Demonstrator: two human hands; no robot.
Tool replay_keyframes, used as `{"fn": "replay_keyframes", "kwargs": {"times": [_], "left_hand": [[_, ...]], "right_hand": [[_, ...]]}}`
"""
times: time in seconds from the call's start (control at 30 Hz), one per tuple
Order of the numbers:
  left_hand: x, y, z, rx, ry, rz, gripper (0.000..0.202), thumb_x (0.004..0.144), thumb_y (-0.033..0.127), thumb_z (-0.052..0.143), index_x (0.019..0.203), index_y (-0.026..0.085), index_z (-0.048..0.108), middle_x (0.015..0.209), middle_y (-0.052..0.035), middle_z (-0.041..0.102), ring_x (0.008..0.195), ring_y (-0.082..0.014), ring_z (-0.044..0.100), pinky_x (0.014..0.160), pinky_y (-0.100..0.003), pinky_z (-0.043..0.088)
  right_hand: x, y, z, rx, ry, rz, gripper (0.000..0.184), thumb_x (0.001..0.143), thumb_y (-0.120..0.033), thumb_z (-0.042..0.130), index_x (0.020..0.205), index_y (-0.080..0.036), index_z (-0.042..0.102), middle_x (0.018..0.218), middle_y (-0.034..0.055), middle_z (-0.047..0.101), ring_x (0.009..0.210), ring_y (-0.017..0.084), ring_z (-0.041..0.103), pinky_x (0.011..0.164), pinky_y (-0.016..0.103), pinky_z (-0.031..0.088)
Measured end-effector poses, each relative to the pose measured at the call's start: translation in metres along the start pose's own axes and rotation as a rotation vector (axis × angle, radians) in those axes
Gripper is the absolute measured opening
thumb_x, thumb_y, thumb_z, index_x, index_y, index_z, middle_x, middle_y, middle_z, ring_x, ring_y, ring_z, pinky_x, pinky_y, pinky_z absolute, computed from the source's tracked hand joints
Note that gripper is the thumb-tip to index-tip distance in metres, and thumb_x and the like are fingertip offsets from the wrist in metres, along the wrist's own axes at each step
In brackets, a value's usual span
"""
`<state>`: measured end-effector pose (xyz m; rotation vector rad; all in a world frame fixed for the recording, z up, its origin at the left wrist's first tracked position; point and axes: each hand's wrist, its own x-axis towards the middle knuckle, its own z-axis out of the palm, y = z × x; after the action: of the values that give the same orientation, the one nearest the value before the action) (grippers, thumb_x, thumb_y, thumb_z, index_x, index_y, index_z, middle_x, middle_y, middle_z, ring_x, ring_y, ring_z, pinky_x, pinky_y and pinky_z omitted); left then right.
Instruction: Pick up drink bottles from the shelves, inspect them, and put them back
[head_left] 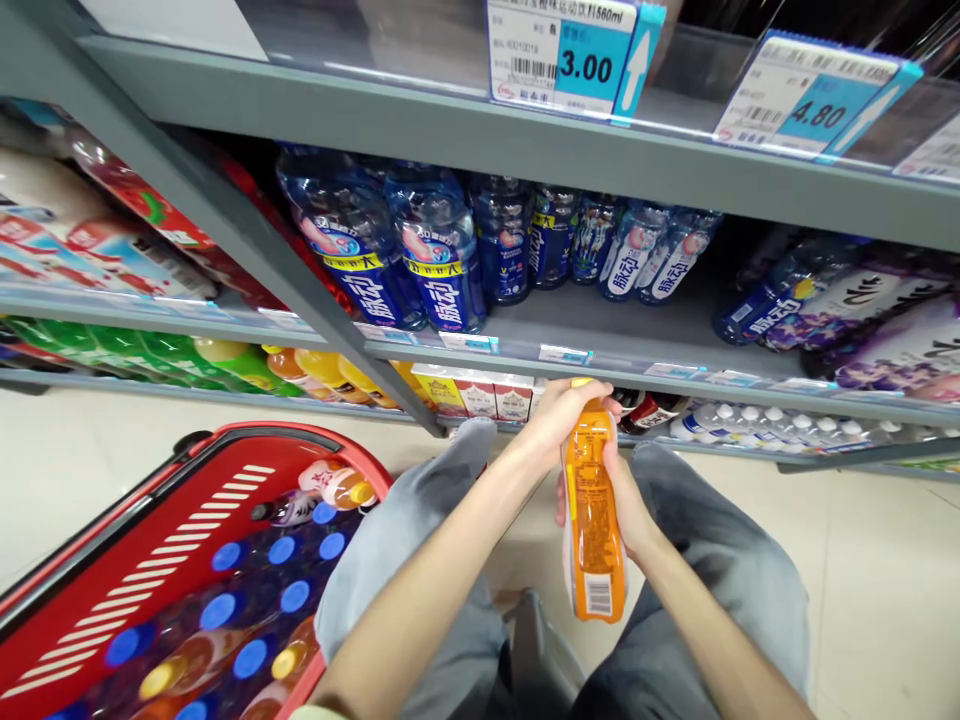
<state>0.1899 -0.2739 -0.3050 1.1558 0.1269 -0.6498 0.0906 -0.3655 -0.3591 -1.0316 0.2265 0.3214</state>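
Two bare hands hold one orange plastic drink bottle with a yellow cap [592, 510] in the head view, just above the knees of a crouching person in grey trousers [720, 560]. The left hand [559, 420] grips the bottle at its neck, fingers closed round it just below the cap. The right hand [626, 500] grips the bottle's middle from the far side, fingers wrapped behind the label. The bottle's cap end points towards the grey metal shelf [600, 345] and its barcode end towards the person.

On that shelf stand clear blue-labelled drink bottles [442, 260], with purple-labelled ones [892, 330] lying to their right. Below it, behind the hands, are red and yellow cartons [480, 395] and a row of small white-capped bottles [757, 420]. A blue and white price tag reading 3.00 [570, 55] hangs on the shelf edge above. On the pale floor to the left sits a red plastic shopping basket [150, 530], filled with bottles whose blue and yellow caps face up.
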Motion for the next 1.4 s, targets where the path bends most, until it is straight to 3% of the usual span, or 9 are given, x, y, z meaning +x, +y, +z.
{"fn": "replay_keyframes", "kwargs": {"times": [0.23, 0.5, 0.7, 0.97, 1.17, 1.4], "left_hand": [[-0.0002, 0.0048, -0.0043, -0.161, -0.172, -0.057, 0.027, 0.072, 0.037, 0.069, 0.065, 0.018, 0.051, 0.068, -0.0042, 0.068, 0.064, -0.0173, 0.067, 0.06, -0.027, 0.052], [-0.0002, 0.0019, -0.003, -0.144, -0.142, 0.013, 0.023, 0.071, 0.034, 0.069, 0.067, 0.017, 0.054, 0.06, -0.0036, 0.064, 0.059, -0.0185, 0.067, 0.055, -0.026, 0.051], [0.0014, -0.0007, -0.0046, -0.15, -0.152, 0.028, 0.023, 0.075, 0.033, 0.069, 0.067, 0.017, 0.054, 0.061, -0.0036, 0.064, 0.058, -0.0168, 0.065, 0.061, -0.028, 0.053], [0.0012, 0.001, -0.0022, -0.127, -0.137, 0.015, 0.023, 0.075, 0.031, 0.067, 0.066, 0.017, 0.052, 0.061, -0.0034, 0.063, 0.054, -0.015, 0.062, 0.058, -0.027, 0.051], [0.0007, 0.0025, -0.0016, -0.112, -0.145, 0.019, 0.023, 0.075, 0.032, 0.067, 0.065, 0.017, 0.052, 0.062, -0.0041, 0.064, 0.058, -0.0166, 0.065, 0.057, -0.026, 0.05], [0.0011, 0.0007, -0.0022, -0.109, -0.145, 0.05, 0.023, 0.075, 0.033, 0.067, 0.067, 0.017, 0.053, 0.062, -0.0028, 0.063, 0.057, -0.0156, 0.064, 0.063, -0.029, 0.053]], "right_hand": [[-0.0012, -0.0014, -0.0058, 0.164, -0.148, 0.15, 0.072, 0.083, -0.084, 0.044, 0.085, -0.016, 0.066, 0.064, 0.0072, 0.069, 0.058, 0.023, 0.07, 0.044, 0.026, 0.05], [-0.0008, -0.0006, 0.0023, 0.089, -0.091, 0.031, 0.062, 0.085, -0.075, 0.054, 0.083, -0.014, 0.068, 0.064, 0.0071, 0.069, 0.054, 0.022, 0.069, 0.052, 0.032, 0.056], [-0.0005, 0.0005, 0.0002, 0.106, -0.082, 0.049, 0.063, 0.086, -0.075, 0.051, 0.083, -0.014, 0.067, 0.068, 0.008, 0.07, 0.052, 0.02, 0.068, 0.051, 0.032, 0.057], [-0.001, -0.0004, 0.0017, 0.101, -0.046, 0.066, 0.063, 0.08, -0.077, 0.057, 0.082, -0.015, 0.067, 0.068, 0.0072, 0.07, 0.049, 0.019, 0.066, 0.042, 0.028, 0.051], [-0.001, -0.0019, 0.0038, 0.105, -0.027, 0.078, 0.063, 0.076, -0.078, 0.061, 0.077, -0.015, 0.064, 0.069, 0.0083, 0.07, 0.056, 0.022, 0.069, 0.05, 0.032, 0.057], [-0.0012, 0.0018, 0.0014, 0.069, -0.032, 0.055, 0.062, 0.083, -0.077, 0.053, 0.078, -0.015, 0.064, 0.069, 0.009, 0.071, 0.057, 0.023, 0.07, 0.05, 0.032, 0.057]]}}
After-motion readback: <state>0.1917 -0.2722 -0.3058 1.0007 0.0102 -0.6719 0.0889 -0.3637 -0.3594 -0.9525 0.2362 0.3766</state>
